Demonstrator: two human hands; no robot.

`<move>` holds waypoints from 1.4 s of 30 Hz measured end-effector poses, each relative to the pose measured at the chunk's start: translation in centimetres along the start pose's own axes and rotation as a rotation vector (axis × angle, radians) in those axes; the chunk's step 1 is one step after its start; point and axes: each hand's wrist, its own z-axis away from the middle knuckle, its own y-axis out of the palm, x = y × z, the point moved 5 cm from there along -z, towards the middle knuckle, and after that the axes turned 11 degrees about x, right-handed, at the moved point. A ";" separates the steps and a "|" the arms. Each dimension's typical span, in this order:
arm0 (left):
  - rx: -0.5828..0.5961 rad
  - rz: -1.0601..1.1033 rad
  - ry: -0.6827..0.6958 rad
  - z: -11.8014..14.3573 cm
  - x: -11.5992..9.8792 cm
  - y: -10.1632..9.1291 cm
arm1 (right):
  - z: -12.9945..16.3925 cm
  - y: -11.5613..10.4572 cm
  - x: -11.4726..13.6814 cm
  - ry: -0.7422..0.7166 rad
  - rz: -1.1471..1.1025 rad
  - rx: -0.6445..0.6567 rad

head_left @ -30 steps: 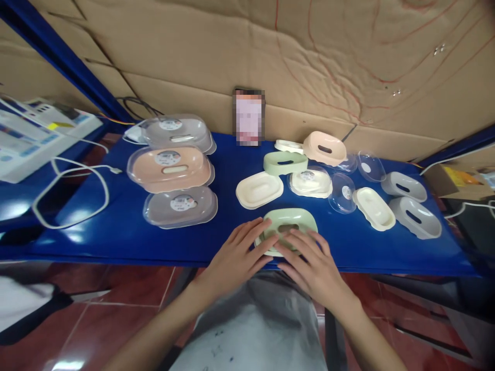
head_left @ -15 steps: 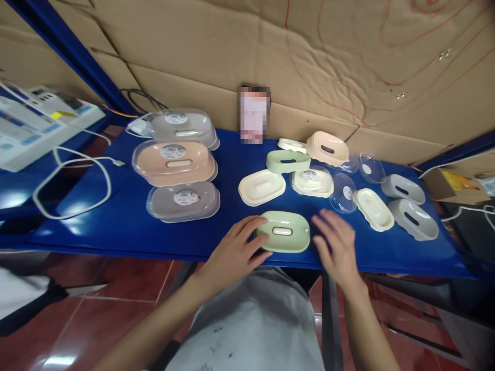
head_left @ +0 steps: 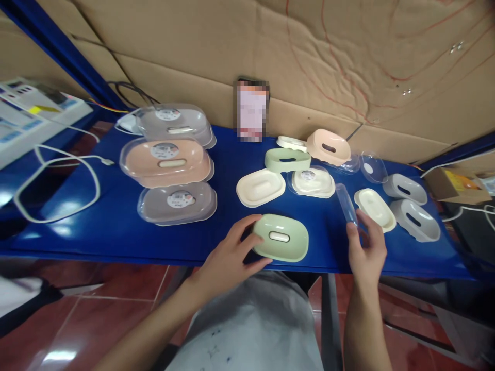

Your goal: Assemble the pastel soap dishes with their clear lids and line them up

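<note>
A green soap dish (head_left: 296, 246) lies at the front of the blue table, a cream bar showing through its slot. My left hand (head_left: 235, 251) grips its left end, with fingers at the far side and thumb at the near edge. In my right hand (head_left: 366, 248) is a clear plastic lid (head_left: 345, 203), pinched at its near end and tipped up on its side. A cream base tray (head_left: 375, 208) lies just beyond that hand. Further back are another cream tray (head_left: 261, 187), a green dish body (head_left: 288, 160) and a lidded cream tray (head_left: 314, 182).
Lidded soap dishes, grey (head_left: 176, 203) and peach (head_left: 166, 162), stand at the left. Two grey dish bodies (head_left: 415, 220) sit at the right, a peach body (head_left: 328, 147) at the back. A phone (head_left: 252, 111) leans on the cardboard wall. A white cable (head_left: 58, 219) loops at left.
My right hand has moved right and taken hold of the clear lid, which is now raised on its side. My left hand stays on the green soap dish.
</note>
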 end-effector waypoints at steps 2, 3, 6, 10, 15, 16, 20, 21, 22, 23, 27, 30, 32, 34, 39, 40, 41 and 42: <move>0.023 0.046 -0.037 0.0 0.2 0.0 | 2.0 0.0 1.3 -0.085 -0.065 0.044; 0.032 0.070 -0.057 0.0 0.4 0.0 | 2.9 0.3 2.3 -0.175 -0.082 0.099; 0.050 0.137 -0.103 0.0 0.7 -0.1 | 5.0 2.0 5.5 -0.507 -0.121 0.313; 0.093 0.155 -0.092 -0.2 0.9 0.0 | 5.5 4.0 7.5 -0.692 -0.146 0.488; 0.115 0.123 -0.035 -0.3 0.8 0.1 | 5.3 4.6 7.9 -0.758 -0.089 0.553; 0.117 0.128 -0.039 -0.3 0.8 0.1 | 5.3 4.6 7.9 -0.770 -0.069 0.548; 0.135 0.156 -0.069 -0.2 1.1 0.2 | 5.7 4.9 7.7 -0.801 0.012 0.517; 0.133 0.159 -0.072 -0.1 1.1 0.3 | 5.9 5.1 7.6 -0.807 0.025 0.513; 0.130 0.162 -0.076 -0.1 1.1 0.3 | 6.0 5.2 7.6 -0.811 0.031 0.511; 0.127 0.163 -0.079 -0.1 1.2 0.3 | 6.1 5.3 7.6 -0.814 0.027 0.511; 0.107 0.152 -0.079 -0.1 1.3 0.5 | 5.8 4.8 7.7 -0.807 -0.028 0.534; 0.067 0.110 -0.069 0.2 1.2 0.5 | 4.0 4.0 7.9 -0.807 -0.071 0.616; 0.028 0.083 -0.069 0.6 1.1 0.1 | 1.3 3.6 7.8 -0.770 -0.060 0.614; -0.033 0.061 -0.072 1.1 0.9 -1.0 | -2.1 3.9 7.8 -0.707 0.005 0.530; -0.329 -0.072 -0.079 1.2 0.4 -6.3 | -7.8 9.1 10.2 -0.768 0.271 0.484; -0.391 -0.113 -0.094 0.9 0.4 -7.3 | -8.0 10.6 10.9 -0.811 0.319 0.519; -0.442 -0.151 -0.113 0.5 0.5 -8.2 | -8.0 11.9 11.7 -0.852 0.359 0.551; -0.476 -0.182 -0.137 0.0 0.7 -8.9 | -7.7 13.0 12.3 -0.887 0.391 0.573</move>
